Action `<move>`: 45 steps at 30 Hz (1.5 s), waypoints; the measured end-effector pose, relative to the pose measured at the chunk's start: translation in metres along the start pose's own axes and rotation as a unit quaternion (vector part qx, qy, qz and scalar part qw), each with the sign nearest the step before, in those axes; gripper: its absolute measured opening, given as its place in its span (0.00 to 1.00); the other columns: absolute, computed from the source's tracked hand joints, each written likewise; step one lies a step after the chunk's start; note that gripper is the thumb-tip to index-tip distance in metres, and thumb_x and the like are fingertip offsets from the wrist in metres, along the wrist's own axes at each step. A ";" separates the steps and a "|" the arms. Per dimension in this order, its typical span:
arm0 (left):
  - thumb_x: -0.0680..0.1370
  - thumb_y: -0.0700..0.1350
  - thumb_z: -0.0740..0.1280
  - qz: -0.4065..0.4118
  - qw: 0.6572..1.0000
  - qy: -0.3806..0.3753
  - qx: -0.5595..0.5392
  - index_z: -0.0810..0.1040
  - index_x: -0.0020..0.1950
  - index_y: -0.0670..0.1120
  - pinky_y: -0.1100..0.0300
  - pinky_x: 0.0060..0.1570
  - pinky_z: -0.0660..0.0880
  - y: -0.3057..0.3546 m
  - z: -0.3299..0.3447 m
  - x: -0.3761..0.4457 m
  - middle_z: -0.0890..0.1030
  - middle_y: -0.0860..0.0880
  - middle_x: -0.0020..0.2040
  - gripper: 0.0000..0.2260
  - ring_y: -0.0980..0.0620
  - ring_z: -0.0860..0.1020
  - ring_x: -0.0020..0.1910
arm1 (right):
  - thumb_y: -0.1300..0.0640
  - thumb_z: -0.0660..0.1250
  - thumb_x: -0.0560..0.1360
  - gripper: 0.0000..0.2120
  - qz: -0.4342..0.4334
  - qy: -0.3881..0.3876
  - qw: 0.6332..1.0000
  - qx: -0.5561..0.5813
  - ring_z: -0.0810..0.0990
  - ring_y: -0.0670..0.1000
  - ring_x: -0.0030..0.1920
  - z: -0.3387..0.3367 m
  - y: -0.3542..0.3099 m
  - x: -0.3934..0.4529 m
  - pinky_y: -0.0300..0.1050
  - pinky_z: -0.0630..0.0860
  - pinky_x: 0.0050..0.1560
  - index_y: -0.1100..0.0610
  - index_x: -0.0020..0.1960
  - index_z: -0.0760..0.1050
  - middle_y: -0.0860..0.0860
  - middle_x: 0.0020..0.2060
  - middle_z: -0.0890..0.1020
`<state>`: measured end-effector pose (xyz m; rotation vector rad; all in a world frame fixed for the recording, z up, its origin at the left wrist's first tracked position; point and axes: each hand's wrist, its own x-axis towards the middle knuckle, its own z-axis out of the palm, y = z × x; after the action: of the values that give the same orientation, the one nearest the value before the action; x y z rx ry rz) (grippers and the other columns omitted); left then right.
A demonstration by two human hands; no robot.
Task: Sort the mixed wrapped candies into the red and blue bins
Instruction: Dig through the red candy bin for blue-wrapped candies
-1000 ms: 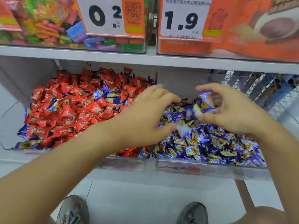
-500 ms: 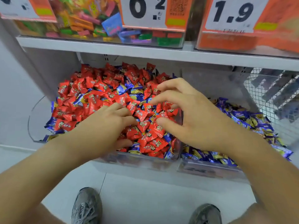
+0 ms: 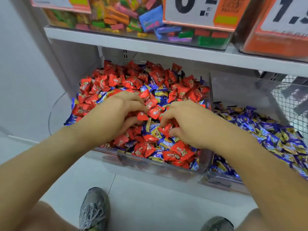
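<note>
The left clear bin holds a heap of red wrapped candies with blue-and-gold ones mixed in. The right clear bin holds blue-and-gold candies. Both hands are inside the left bin, fingers curled down into the pile. My left hand pinches a red candy between fingertips and thumb. My right hand pinches another red candy the same way. What lies under the palms is hidden.
A white shelf hangs low over the backs of the bins. On it stand clear boxes of mixed coloured sweets and price cards. A wire mesh basket is at the right. My shoes stand on the white floor.
Both hands left the blue bin, crossed to the red bin and dug into its pile. The blue candy my right hand held a second ago is gone from it. The camera swung left.
</note>
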<state>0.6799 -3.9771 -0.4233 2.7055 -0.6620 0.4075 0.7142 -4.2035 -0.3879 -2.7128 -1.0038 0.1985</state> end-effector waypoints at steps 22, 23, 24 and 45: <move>0.76 0.50 0.68 -0.072 0.997 -0.016 -0.008 0.83 0.47 0.49 0.56 0.46 0.72 0.029 0.006 -0.003 0.78 0.53 0.41 0.07 0.53 0.73 0.43 | 0.51 0.72 0.76 0.22 -0.092 -0.050 0.994 -0.040 0.65 0.48 0.73 0.008 0.002 0.031 0.49 0.63 0.74 0.47 0.69 0.75 0.45 0.72 0.70; 0.76 0.52 0.69 -0.076 0.997 -0.029 0.015 0.83 0.50 0.49 0.54 0.48 0.73 0.027 0.006 -0.003 0.79 0.52 0.43 0.08 0.52 0.72 0.45 | 0.50 0.72 0.76 0.27 -0.082 -0.056 0.994 -0.052 0.60 0.47 0.76 0.005 0.005 0.029 0.47 0.58 0.77 0.45 0.74 0.70 0.44 0.75 0.66; 0.76 0.55 0.68 -0.078 0.995 -0.044 0.037 0.82 0.53 0.50 0.52 0.50 0.73 0.026 0.005 -0.003 0.80 0.52 0.45 0.11 0.51 0.72 0.47 | 0.49 0.71 0.76 0.31 -0.073 -0.057 0.994 -0.065 0.57 0.46 0.78 0.002 0.007 0.026 0.44 0.54 0.78 0.45 0.77 0.66 0.44 0.77 0.63; 0.74 0.62 0.69 -0.031 0.988 -0.127 0.077 0.74 0.67 0.50 0.53 0.56 0.73 0.044 0.023 0.009 0.77 0.50 0.55 0.27 0.49 0.75 0.56 | 0.38 0.78 0.64 0.39 0.006 -0.117 0.984 -0.133 0.70 0.48 0.51 -0.004 -0.004 -0.002 0.47 0.74 0.54 0.45 0.71 0.71 0.46 0.51 0.70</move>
<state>0.6707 -4.0261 -0.4300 2.9474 -0.6330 0.1022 0.7108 -4.2029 -0.3831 -2.9917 -1.1508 0.4230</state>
